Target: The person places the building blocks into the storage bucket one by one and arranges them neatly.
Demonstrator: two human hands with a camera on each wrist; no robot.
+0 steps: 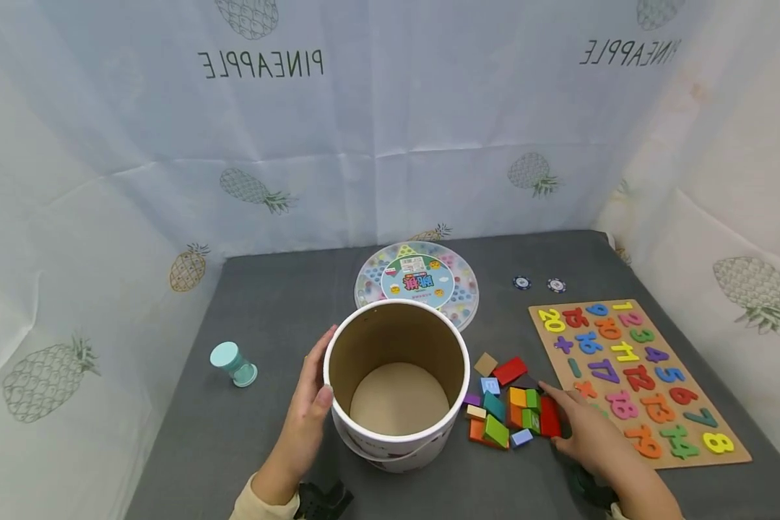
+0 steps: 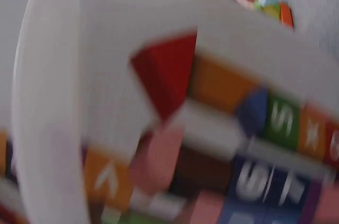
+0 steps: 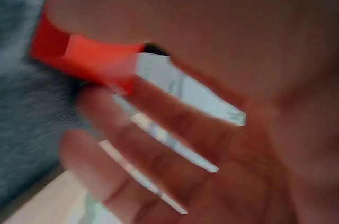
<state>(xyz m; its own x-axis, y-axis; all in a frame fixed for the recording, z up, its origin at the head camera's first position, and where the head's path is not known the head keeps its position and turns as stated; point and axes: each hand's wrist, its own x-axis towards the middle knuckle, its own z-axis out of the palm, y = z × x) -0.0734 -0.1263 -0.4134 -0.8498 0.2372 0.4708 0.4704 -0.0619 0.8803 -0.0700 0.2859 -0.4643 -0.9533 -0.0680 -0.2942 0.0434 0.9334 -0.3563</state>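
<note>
A tall white bucket (image 1: 394,448) with a brown inside stands in the middle of the table. My left hand (image 1: 307,412) rests against its left side, fingers extended and thumb near the rim. The left wrist view shows the bucket's wall close up, printed with colourful blocks and letters. To the bucket's right lies a cluster of small coloured wooden blocks (image 1: 496,430). My right hand (image 1: 588,430) is at the cluster's right edge, its thumb and fingers either side of a red block (image 1: 549,417). In the right wrist view the thumb overlaps the red block (image 3: 100,57), with the other fingers stretched out.
A wooden number board (image 1: 598,354) lies just beyond the right hand. Behind the bucket is a round, flat game box (image 1: 464,282). Two poker chips (image 1: 522,282) lie at the back right. A pale turquoise hourglass-shaped object (image 1: 234,365) is at the left. Pineapple-printed cloth (image 1: 377,195) hangs behind.
</note>
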